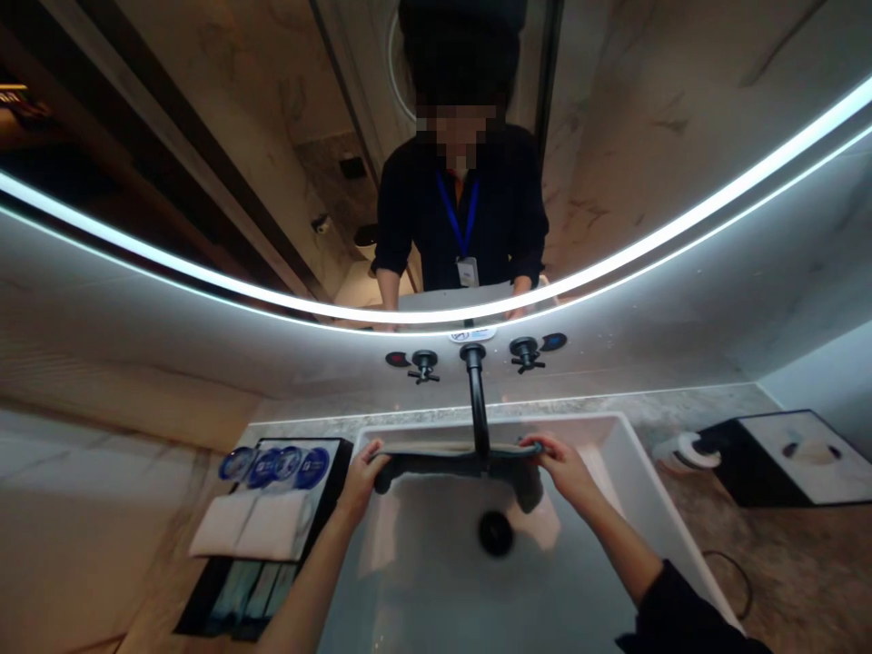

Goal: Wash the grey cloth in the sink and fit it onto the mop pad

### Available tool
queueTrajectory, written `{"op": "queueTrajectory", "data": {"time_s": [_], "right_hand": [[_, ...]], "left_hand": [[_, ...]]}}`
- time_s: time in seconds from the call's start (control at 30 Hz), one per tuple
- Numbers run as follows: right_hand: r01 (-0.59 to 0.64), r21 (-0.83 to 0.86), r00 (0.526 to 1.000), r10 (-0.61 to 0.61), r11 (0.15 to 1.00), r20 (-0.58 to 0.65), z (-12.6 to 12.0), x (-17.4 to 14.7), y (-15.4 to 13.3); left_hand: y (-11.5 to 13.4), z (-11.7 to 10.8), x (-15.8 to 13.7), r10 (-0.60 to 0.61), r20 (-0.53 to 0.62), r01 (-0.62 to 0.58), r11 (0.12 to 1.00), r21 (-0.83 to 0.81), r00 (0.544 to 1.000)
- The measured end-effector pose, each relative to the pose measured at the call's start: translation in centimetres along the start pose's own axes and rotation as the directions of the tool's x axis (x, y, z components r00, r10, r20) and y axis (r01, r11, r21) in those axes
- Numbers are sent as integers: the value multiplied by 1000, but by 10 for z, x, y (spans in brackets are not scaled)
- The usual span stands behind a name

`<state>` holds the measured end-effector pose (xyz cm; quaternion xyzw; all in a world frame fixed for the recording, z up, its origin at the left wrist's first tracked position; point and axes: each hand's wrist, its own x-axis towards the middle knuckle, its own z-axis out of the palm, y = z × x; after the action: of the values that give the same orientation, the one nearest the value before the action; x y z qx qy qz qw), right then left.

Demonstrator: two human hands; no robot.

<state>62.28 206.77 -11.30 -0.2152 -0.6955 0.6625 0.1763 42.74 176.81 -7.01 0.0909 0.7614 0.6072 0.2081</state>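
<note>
A dark grey-green cloth [436, 464] is stretched sideways across the sink [409, 599], behind and below the black faucet spout [478, 400]. My left hand [364, 472] pinches its left end near the basin's rim. At the other end, my right hand [555, 459] grips the cloth's right corner between thumb and fingers. Its right part droops lower into the basin. The round black drain [496, 533] shows below the cloth.
Cross-shaped tap handles [423, 365] flank the spout on the wall. Left of the sink, a black tray [333, 472] bears folded white towels [252, 524] and blue round packets [286, 466]. At right stand a tissue box [804, 454] and a white bottle [685, 451]. A lit mirror [613, 182] hangs above.
</note>
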Motion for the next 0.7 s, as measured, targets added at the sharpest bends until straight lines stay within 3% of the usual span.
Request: {"op": "queueTrajectory", "data": {"time_s": [0.07, 0.17, 0.23, 0.3, 0.4, 0.47, 0.53, 0.63, 0.67, 0.7], "right_hand": [[68, -56, 997, -69, 996, -17, 5, -5, 2], [84, -237, 995, -93, 968, -27, -3, -16, 15], [49, -424, 999, -39, 904, 30, -14, -24, 32], [5, -611, 987, 93, 792, 128, -25, -34, 51], [13, -782, 897, 338, 623, 285, -32, -48, 70], [59, -821, 850, 403, 567, 339, -27, -53, 73], [82, -823, 851, 390, 562, 351, -17, -54, 69], [94, -750, 864, 321, 655, 388, 5, -50, 60], [97, -709, 865, 294, 698, 407, 13, -47, 58], [95, -667, 867, 268, 739, 421, 20, -45, 56]], "left_hand": [[2, -13, -6, 14, 24, -16, 996, 91, 1000], [-13, -9, -16, -24, 221, -46, 952, 303, 975], [-36, 3, -23, -84, 385, -130, 857, 499, 919], [-62, 18, -32, -199, 490, -191, 749, 634, 849], [-90, 35, -47, -359, 585, -185, 719, 670, 727], [-97, 41, -55, -430, 619, -181, 707, 684, 658], [-96, 44, -61, -456, 605, -183, 680, 710, 653], [-92, 44, -73, -481, 568, -186, 632, 752, 668], [-92, 44, -80, -513, 579, -184, 627, 757, 634], [-94, 43, -88, -563, 602, -178, 629, 757, 566]]}}
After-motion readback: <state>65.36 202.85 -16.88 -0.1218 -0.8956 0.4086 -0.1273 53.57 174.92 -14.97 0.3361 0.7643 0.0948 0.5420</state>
